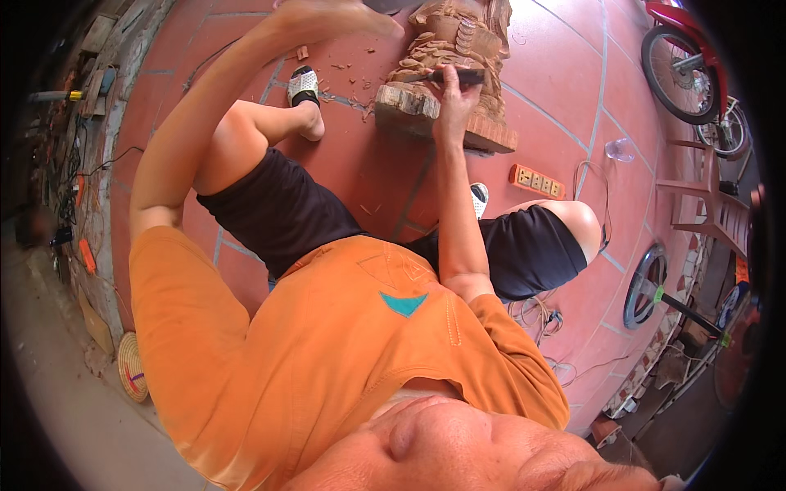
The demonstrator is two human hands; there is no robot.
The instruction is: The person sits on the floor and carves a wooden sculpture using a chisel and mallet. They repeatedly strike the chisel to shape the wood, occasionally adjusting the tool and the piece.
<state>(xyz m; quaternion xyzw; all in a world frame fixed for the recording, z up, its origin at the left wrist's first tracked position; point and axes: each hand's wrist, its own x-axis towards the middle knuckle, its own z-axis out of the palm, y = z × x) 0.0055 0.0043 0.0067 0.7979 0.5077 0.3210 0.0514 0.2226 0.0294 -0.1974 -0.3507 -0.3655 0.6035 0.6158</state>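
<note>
A carved wooden sculpture [454,41] stands on the tiled floor in front of me, on a rough block base [409,105]. In my right hand [456,102], fingers closed, is a dark-handled carving chisel [469,76]. It lies across the lower carving, with its thin end toward the left. My left arm reaches far forward, and my left hand [360,18] is at the upper edge of the picture, left of the sculpture. Its fingers are smeared and partly cut off, so what it holds does not show.
Wood chips [337,82] litter the tiles left of the sculpture. On the right are an orange power strip [536,182], a clear plastic cup [620,150], cables [536,315], a plastic chair [712,196] and a red motorbike [684,61]. My sandalled foot [304,90] is near the base.
</note>
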